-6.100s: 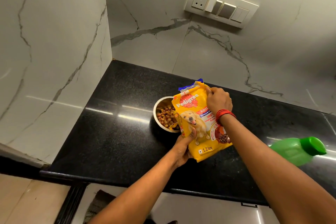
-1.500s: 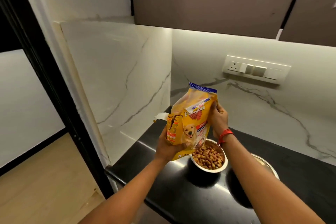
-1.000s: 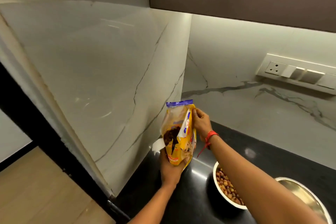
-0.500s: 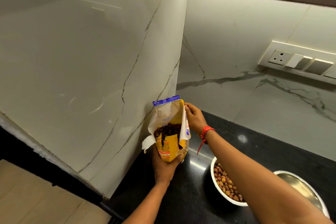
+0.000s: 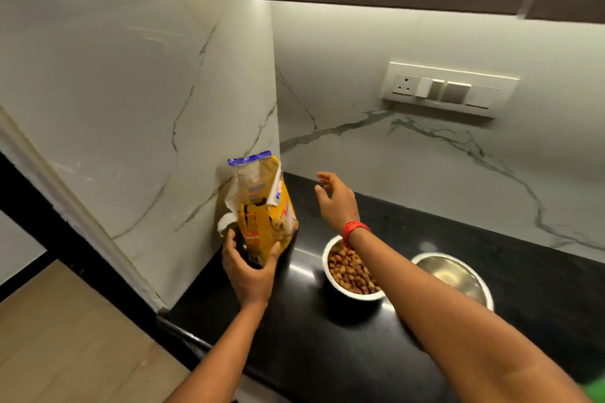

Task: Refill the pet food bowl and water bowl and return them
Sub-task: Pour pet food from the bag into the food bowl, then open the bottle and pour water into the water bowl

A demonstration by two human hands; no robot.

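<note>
standing the yellow food bag point(image 5: 262, 209) against the side wall, your left hand point(image 5: 250, 267) grips its lower end, fingers point(image 5: 229, 240) wrapped round the base, torn top open and upright. your right hand point(image 5: 337, 198) hangs free just beside the bag's upper part, fingers spread, holding nothing.

the feeding half looks done: the white food bowl point(image 5: 352, 271), below your right wrist and just to the right of your left fingers, is heaped with kibble. the steel water bowl point(image 5: 455, 278), farther right of it on the black counter point(image 5: 311, 353), looks empty, though glare makes that hard to tell. a sliver of green at the bottom right corner may be the water bottle; too little shows to be sure. so water still has to go in, then both bowls must go back to their place.

against half a second ago, your right hand has let go of the bag's top and moved away to the right, and the bag sits lower, closer into the corner. six seconds back, both your hands tipped it over the food bowl.
</note>
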